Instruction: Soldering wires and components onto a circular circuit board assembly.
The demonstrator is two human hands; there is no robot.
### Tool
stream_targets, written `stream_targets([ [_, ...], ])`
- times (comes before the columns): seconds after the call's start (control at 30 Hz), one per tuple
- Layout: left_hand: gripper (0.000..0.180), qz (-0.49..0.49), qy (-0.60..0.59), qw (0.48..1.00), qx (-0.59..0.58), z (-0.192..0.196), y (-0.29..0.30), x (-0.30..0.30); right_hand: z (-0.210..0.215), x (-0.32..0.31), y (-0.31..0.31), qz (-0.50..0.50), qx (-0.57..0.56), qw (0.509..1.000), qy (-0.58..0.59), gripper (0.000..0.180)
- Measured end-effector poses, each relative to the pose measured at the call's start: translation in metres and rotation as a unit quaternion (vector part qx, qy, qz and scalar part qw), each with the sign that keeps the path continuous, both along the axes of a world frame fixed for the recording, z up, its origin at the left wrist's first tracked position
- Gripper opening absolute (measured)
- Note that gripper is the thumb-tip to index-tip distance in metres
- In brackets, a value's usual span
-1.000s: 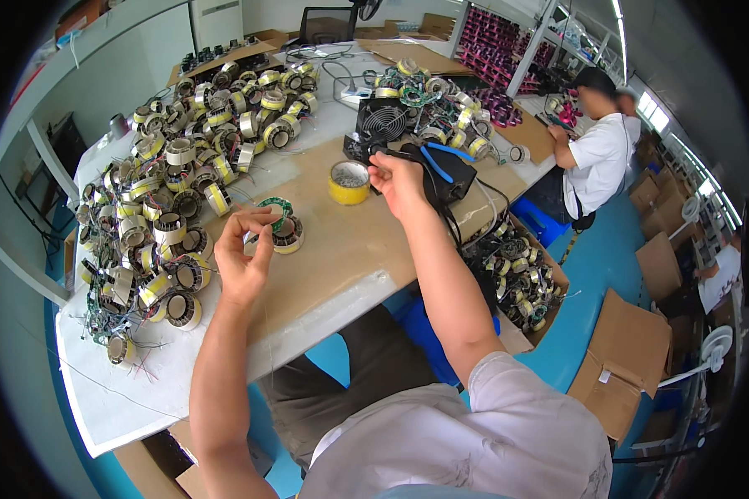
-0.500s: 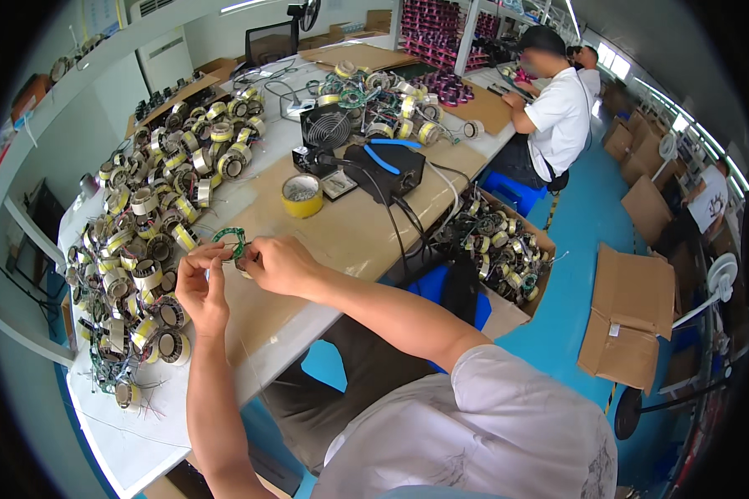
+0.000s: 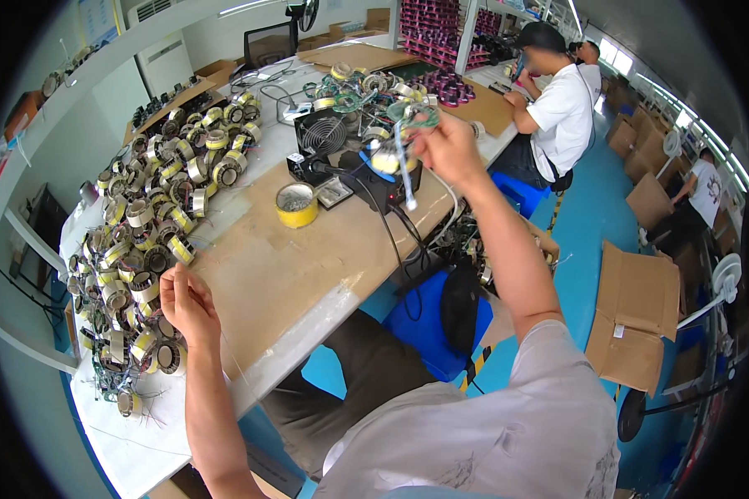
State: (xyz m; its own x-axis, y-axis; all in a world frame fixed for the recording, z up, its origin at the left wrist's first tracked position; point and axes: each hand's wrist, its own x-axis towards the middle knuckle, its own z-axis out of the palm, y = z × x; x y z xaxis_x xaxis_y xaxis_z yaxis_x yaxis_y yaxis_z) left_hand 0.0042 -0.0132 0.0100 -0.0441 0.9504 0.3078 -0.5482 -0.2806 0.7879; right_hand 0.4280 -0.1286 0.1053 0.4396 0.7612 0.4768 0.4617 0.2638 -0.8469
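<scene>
My right hand (image 3: pixel 451 151) is raised over the far right part of the table, its fingers closed on a motor stator (image 3: pixel 386 160) with yellow tape. A green ring-shaped circuit board (image 3: pixel 414 116) and a dangling white cable (image 3: pixel 403 170) go with it, smeared by motion. Near the heap of stators (image 3: pixel 146 220) on the left, my left hand (image 3: pixel 190 306) is closed with thumb and fingers together; what they pinch, if anything, I cannot make out. Blue-handled pliers (image 3: pixel 376 166) lie on a black device (image 3: pixel 366 190), partly hidden behind the held stator.
A yellow-taped tub (image 3: pixel 297 205) of small grey bits stands mid-table beside a black fan box (image 3: pixel 323 133). More stators (image 3: pixel 341 83) are heaped at the back. Black cables (image 3: pixel 399 237) hang over the table's edge. A co-worker (image 3: pixel 553 108) sits at the far right.
My right hand has moved from beside the left hand to the far right, carrying the stator. My left hand has drawn slightly left and nearer. The two hands are now apart.
</scene>
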Motion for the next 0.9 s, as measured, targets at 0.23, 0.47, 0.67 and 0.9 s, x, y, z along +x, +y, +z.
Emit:
stream_targets([
  [0.23,0.013,-0.013,0.122,0.992,0.028,-0.016,-0.002,0.011,-0.006,0.204,0.057,-0.259,-0.046,0.952,-0.154,0.026],
  [0.47,0.022,-0.093,0.160,0.983,0.017,-0.015,-0.002,0.019,-0.108,0.310,0.068,-0.260,-0.380,0.797,-0.391,0.034],
  [0.67,0.027,-0.160,0.262,0.951,0.032,-0.015,-0.009,-0.001,-0.033,0.177,0.101,-0.272,-0.278,0.773,-0.501,0.021],
  [0.9,0.012,-0.198,0.249,0.934,0.164,-0.024,-0.016,0.011,0.033,-0.100,0.139,0.072,0.114,0.875,-0.465,0.013],
])
